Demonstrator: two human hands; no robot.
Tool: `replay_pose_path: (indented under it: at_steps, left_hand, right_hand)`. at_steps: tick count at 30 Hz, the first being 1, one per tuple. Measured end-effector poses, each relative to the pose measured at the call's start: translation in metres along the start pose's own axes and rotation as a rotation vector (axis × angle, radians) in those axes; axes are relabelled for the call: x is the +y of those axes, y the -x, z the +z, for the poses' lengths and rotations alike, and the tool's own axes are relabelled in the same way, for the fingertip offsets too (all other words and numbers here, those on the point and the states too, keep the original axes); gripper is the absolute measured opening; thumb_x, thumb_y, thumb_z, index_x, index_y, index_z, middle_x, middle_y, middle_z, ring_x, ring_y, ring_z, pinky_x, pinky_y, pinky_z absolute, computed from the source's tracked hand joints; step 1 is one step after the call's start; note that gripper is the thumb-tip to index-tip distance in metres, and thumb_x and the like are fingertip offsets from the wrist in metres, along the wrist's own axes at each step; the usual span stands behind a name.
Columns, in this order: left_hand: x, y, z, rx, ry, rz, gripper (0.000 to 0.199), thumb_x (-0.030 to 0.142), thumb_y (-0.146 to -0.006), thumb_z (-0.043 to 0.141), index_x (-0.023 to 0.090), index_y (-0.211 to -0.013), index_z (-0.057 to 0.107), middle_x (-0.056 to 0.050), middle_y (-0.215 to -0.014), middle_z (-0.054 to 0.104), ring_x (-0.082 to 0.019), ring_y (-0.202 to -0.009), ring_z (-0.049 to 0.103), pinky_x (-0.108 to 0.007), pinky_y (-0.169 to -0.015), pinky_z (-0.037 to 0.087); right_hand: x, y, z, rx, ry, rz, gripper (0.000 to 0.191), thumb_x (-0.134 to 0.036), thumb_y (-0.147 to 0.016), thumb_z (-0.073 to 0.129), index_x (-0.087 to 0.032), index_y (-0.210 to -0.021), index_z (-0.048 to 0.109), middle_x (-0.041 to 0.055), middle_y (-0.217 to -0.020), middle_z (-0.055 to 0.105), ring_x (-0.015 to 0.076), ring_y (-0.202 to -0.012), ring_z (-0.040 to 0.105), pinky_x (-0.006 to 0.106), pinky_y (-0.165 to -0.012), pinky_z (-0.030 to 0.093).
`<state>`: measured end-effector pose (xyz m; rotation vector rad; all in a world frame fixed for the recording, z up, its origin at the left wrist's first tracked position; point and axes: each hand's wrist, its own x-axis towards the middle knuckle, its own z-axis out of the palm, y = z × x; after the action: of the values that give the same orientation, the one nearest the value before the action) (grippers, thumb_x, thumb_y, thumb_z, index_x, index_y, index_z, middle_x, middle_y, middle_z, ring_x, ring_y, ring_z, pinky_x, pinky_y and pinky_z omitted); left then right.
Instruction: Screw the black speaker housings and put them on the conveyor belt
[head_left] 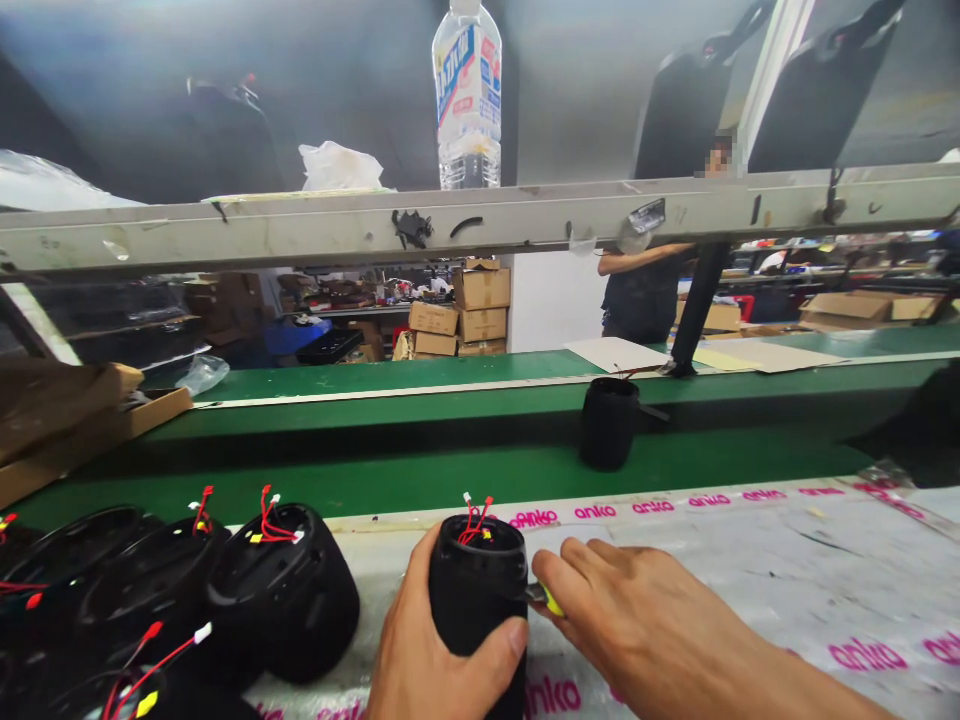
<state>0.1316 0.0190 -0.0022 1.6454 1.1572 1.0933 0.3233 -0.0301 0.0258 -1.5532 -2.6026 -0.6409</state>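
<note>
Cylinder [476, 590], black, sits at front centre over the worktop [750, 590], red wires [470, 532] rising from its top; its base is out of view. We grip its side with the fingers of our left hand [416, 650], thumb across the front. Our right hand [626, 600] has its fingers closed around a yellow cutter [553, 602], blade at the cylinder's right side, below the rim. We note similar units [300, 600] crowded at left, one more on the green belt [450, 470] beyond.
</note>
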Motion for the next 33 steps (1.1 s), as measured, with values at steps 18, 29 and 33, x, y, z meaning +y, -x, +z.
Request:
replay_pose_path:
  at_steps: [18,29,33]
  left_hand:
    - [0.009,0.004,0.005,0.018,-0.134,-0.037,0.076,0.042,-0.066,0.071,0.023,-0.134,0.045,-0.010,-0.128,0.063,-0.033,-0.119,0.058,-0.051,-0.105,0.041]
    - [0.005,-0.010,-0.016,-0.303,0.435,-0.122,0.068,0.050,-0.074,0.071,0.021,-0.132,0.051,-0.010,-0.125,0.066,-0.032,-0.116,0.061,-0.039,-0.099,0.047]
    - [-0.005,-0.010,-0.015,-0.400,0.658,-0.190,0.067,0.050,-0.076,0.066,0.020,-0.134,0.051,-0.011,-0.113,0.070,-0.030,-0.100,0.067,-0.036,-0.085,0.051]
  right_hand:
    - [0.008,-0.002,-0.016,-0.008,0.047,-0.160,0.029,-0.006,-0.064,0.063,-0.023,-0.084,0.049,0.0012,-0.078,0.054,0.0194,-0.054,0.049,0.038,-0.044,0.010]
    - [0.008,-0.012,0.019,0.186,-0.258,-0.021,0.009,-0.025,-0.098,0.054,-0.019,-0.094,0.050,0.0000,-0.076,0.063,0.0192,-0.059,0.058,0.034,-0.049,0.025]
    - [0.010,-0.011,0.025,0.423,-0.485,-0.104,0.024,-0.030,-0.108,0.028,-0.019,-0.098,0.048,0.0004,-0.077,0.062,0.0164,-0.061,0.057,0.030,-0.053,0.035]
